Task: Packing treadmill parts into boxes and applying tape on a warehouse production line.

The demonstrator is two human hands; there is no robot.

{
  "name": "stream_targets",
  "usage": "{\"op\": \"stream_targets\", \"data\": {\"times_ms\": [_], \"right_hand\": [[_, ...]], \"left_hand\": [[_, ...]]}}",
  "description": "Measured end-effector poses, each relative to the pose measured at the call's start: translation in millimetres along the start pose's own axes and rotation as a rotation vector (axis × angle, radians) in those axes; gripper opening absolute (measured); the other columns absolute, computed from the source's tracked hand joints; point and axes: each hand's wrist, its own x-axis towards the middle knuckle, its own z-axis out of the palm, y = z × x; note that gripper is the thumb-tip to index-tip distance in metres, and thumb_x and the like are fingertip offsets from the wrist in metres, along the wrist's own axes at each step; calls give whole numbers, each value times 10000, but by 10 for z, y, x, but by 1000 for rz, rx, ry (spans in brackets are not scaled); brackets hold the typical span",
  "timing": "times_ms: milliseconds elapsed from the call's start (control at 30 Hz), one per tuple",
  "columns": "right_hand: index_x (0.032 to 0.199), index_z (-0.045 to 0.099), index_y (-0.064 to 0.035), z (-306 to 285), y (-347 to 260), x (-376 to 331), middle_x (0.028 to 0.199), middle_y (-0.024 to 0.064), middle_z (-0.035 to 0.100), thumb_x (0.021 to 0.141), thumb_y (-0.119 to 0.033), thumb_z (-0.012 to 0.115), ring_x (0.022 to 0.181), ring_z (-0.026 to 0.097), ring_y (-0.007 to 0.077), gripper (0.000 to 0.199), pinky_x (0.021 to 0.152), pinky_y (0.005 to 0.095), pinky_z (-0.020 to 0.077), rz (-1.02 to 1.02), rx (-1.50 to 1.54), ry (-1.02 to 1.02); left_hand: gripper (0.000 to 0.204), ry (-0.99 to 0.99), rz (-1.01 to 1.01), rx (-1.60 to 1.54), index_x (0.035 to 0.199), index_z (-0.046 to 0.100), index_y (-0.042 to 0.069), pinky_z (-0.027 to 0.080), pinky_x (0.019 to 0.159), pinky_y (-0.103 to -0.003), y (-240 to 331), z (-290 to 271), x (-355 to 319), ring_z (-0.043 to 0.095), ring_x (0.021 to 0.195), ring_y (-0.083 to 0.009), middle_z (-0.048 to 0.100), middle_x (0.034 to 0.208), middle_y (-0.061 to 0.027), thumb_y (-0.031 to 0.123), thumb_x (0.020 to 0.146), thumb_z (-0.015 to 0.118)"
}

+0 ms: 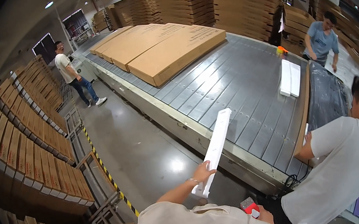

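My left hand [203,172], with a bracelet at the wrist, is closed around the lower end of a long white foam strip [218,141]. The strip tilts up and away, its far end over the edge of the slatted metal conveyor [250,98]. Low in the view, close to my body, my right hand [264,217] is closed on a red tape dispenser [249,206], partly hidden by the fingers. Further up the conveyor lie white foam pieces [290,78] and an orange tape dispenser [282,49].
Flat cardboard cartons [176,51] lie on the conveyor's far part. A person in white [336,168] leans at my right by a plastic-wrapped dark panel [326,88]; another in blue [322,39] works beyond. Someone stands left [72,71]. Carton stacks [35,153] line the left.
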Motion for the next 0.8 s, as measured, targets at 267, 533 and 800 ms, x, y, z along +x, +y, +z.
{"op": "stream_targets", "data": {"times_ms": [267, 533, 800], "right_hand": [[1146, 539, -126, -4, -553, 52, 909, 204, 664, 692, -523, 692, 881, 632, 389, 622, 763, 469, 491, 99, 25, -50], [1188, 487, -99, 15, -660, 174, 999, 193, 648, 658, -526, 714, 926, 627, 374, 717, 781, 463, 491, 34, 16, -51], [1214, 471, -89, 37, -708, -85, 1076, 191, 622, 693, -482, 703, 1002, 601, 362, 692, 831, 461, 468, 147, 28, -83]], "left_hand": [[776, -102, -21, -25, 1309, 437, 21, 379, 998, -401, -198, -217, 57, 468, 1171, -363, 496, 1251, -231, 485, 740, 689], [725, -81, -32, -209, 1288, 454, 8, 393, 994, -396, -695, -219, 268, 474, 1177, -356, 480, 1263, -240, 331, 717, 764], [687, -161, 50, -154, 1293, 456, 44, 384, 995, -407, -402, -69, 389, 476, 1168, -365, 492, 1245, -246, 308, 730, 751]]}}
